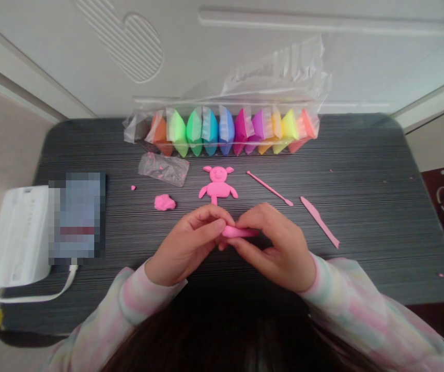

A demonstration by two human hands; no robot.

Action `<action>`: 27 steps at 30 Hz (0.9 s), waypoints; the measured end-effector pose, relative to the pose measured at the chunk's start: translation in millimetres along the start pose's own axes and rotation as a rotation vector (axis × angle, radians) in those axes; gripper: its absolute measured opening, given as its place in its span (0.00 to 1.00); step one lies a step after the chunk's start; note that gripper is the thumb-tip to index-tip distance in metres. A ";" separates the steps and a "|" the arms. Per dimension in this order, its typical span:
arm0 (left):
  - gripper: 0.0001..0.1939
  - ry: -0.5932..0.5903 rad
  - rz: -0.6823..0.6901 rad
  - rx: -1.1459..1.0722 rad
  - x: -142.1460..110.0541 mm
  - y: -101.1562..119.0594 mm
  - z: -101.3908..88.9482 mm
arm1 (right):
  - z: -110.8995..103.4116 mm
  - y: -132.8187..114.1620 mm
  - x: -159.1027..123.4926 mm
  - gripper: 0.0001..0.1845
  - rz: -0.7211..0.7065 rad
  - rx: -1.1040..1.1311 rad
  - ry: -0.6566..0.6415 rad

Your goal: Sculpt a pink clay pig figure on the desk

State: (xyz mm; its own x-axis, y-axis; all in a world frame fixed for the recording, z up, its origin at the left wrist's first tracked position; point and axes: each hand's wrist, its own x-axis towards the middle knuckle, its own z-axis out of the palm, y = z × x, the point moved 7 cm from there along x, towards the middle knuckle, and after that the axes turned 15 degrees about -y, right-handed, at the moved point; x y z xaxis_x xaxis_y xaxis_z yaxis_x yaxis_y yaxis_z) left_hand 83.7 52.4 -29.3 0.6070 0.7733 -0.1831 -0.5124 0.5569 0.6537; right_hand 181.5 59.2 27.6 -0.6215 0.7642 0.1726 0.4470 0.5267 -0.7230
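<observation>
Clay piece [241, 233]: soft-looking, smooth, faint sheen. Figure [218, 189]: same clay look, smooth, matt. Clay lump [165, 202]: matt, rougher, creased. Rod tool [270, 188] and knife [318, 219]: smooth plastic. Film scrap [167, 169]: clear plastic, crinkled, specked with clay crumbs. Long bag [276, 72]: thin clear plastic, glossy, wrinkled. Desk [369, 217]: wood-like top, fine streaked grain, low sheen. Panel [190, 57]: smooth, moulded ridges, slight gloss. Sleeve [346, 289]: soft cloth. White box [20, 232]: hard plastic, smooth. Cable [31, 298]: plastic-coated, smooth.
</observation>
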 end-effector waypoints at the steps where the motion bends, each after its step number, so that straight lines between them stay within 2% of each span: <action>1: 0.04 0.008 0.003 0.017 -0.1 0.1 -0.4 | -0.3 -0.2 -0.1 0.04 -0.003 0.002 0.005; 5: 0.05 0.035 0.040 0.079 -0.5 1.3 -2.7 | -0.2 1.0 -1.4 0.05 0.012 -0.009 0.013; 9: 0.07 0.057 0.159 0.204 -2.5 8.9 -2.7 | -1.0 3.9 -2.8 0.05 0.050 -0.035 0.041; 12: 0.09 0.124 0.189 0.283 -4.9 13.3 -5.9 | -1.0 3.5 -3.1 0.08 0.030 -0.019 0.046; 17: 0.06 0.248 0.248 0.121 -7.7 20.9 -19.9 | -5.9 3.9 -5.8 0.18 -0.013 0.073 0.092; 21: 0.07 0.261 0.268 0.036 -6.9 23.2 -23.6 | -12.0 4.1 -8.6 0.17 -0.038 0.097 0.150; 27: 0.06 0.265 0.252 0.008 -5.3 20.3 -22.1 | -14.4 -3.6 -5.8 0.12 -0.146 0.085 0.133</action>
State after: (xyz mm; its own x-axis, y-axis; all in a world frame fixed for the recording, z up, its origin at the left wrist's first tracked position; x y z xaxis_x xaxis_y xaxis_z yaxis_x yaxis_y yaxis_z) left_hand 56.7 66.2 -31.2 0.2830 0.9384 -0.1985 -0.6205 0.3369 0.7081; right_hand 192.9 58.3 38.8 -0.5831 0.7273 0.3620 0.2989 0.6063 -0.7369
